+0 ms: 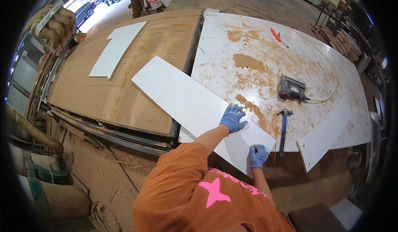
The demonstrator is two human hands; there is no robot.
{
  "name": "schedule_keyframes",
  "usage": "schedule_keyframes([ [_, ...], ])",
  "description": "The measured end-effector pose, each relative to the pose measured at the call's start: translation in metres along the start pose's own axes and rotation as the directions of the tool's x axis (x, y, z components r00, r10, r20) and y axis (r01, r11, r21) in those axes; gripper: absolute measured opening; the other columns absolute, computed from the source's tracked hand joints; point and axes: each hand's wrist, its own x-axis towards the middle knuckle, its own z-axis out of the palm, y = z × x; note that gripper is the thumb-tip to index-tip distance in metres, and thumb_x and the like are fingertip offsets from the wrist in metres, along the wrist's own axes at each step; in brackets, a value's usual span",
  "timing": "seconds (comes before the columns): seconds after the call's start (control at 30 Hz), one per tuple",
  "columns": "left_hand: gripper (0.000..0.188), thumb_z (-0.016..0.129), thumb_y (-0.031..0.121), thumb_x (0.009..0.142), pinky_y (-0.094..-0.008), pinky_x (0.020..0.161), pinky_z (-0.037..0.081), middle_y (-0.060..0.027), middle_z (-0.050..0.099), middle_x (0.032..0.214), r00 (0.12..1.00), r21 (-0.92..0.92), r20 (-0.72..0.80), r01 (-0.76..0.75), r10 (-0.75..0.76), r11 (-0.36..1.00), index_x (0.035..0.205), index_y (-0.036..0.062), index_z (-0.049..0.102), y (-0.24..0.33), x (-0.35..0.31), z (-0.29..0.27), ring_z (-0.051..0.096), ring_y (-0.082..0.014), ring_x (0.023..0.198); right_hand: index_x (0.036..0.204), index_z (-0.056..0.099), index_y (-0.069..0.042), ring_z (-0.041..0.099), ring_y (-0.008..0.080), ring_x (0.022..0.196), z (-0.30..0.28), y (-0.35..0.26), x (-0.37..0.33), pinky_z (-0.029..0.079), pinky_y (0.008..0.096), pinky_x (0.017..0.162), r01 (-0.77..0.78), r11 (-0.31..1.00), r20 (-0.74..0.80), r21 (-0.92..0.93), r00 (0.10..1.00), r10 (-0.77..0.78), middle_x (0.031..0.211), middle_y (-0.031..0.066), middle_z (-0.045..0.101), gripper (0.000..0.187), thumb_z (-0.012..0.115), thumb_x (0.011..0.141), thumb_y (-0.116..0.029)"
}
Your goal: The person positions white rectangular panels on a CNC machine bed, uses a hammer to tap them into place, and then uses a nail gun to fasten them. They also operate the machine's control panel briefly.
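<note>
A long white board [182, 97] lies slantwise across the seam of two work surfaces, its near end close to my body. My left hand [233, 118], in a blue glove, rests on top of it with the fingers stretched out. Over the board's near end is my right hand [258, 155], also gloved in blue, with its fingers curled closed. Whatever it may hold is hidden. To the right of that end lies a hammer [283, 132] with a blue and black handle. Beyond it sits a dark nail gun [291, 88] joined to a pale air hose [325, 100].
A white panel with holes [325, 134] overhangs the front edge at right. An orange-handled screwdriver [278, 37] lies on the far part of the sawdust-strewn white table [311, 58]. A notched white panel [118, 51] rests on the brown sheet surface [83, 103] at left.
</note>
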Motion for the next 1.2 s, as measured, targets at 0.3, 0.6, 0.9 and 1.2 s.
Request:
schedule_keyframes([
  [0.3,0.047,0.055,0.050,0.086,-0.0491,0.117,0.016,-0.0130,0.051,0.136,0.999,0.005,-0.035,-0.023,0.024,1.000,0.116,0.0145,0.063,-0.002,0.002,0.004,0.038,-0.0336,0.135,0.076,0.067,-0.013,0.061,0.0297,0.071,-0.004,0.001,0.002,0.045,0.0427,0.068,0.012,0.999,0.069,0.034,0.998,-0.014,0.076,0.0091,0.063,0.013,0.071,0.076,-0.025],
  [0.6,0.046,0.056,0.049,0.086,-0.0490,0.117,0.016,-0.0130,0.051,0.137,0.999,0.019,-0.025,-0.029,0.029,0.999,0.114,0.0135,0.063,0.000,0.003,0.003,0.039,-0.0345,0.133,0.079,0.067,-0.015,0.061,0.0274,0.078,-0.012,0.005,-0.005,0.040,0.0420,0.073,0.116,0.988,0.146,0.102,0.981,-0.130,0.080,0.0060,0.064,0.014,0.067,0.080,-0.029],
  [0.9,0.047,0.056,0.048,0.086,-0.0482,0.117,0.017,-0.0139,0.051,0.137,0.998,0.000,-0.039,-0.044,0.044,0.999,0.115,0.0113,0.063,0.000,0.007,0.007,0.039,-0.0335,0.133,0.081,0.066,-0.016,0.061,0.0266,0.079,-0.003,-0.001,0.000,0.039,0.0419,0.074,-0.047,0.998,0.096,0.029,0.994,0.044,0.080,0.0053,0.063,0.014,0.064,0.081,-0.031],
  [1.2,0.046,0.057,0.046,0.085,-0.0486,0.116,0.019,-0.0146,0.051,0.136,0.999,0.014,-0.019,-0.042,0.042,0.999,0.114,0.0099,0.063,0.003,0.004,0.001,0.039,-0.0351,0.132,0.080,0.067,-0.017,0.061,0.0259,0.081,-0.012,0.006,0.004,0.038,0.0422,0.074,0.080,0.996,0.195,0.036,0.977,-0.085,0.082,0.0045,0.064,0.014,0.065,0.081,-0.031],
])
